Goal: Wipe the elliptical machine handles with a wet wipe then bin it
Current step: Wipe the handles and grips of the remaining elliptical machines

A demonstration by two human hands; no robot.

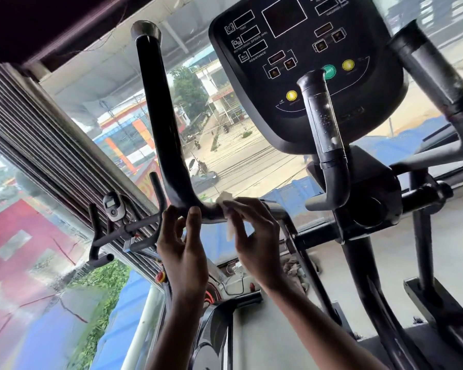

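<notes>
The left handle [158, 116] rises left of the console [305, 70], the right handle [433, 70] right of it, and a short handle [324, 129] stands before it. The wipe [229, 220] lies on the left handle's lower bend, under the right grip [254, 236]; the left grip [182, 247] is just left. A window [238, 156] lies behind.

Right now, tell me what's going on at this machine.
A person is wiping the tall left handle of the elliptical. The right hand holds a wet wipe against the handle's lower bend, while the left hand touches the bar just beside it. The wipe is not yet binned.
</notes>
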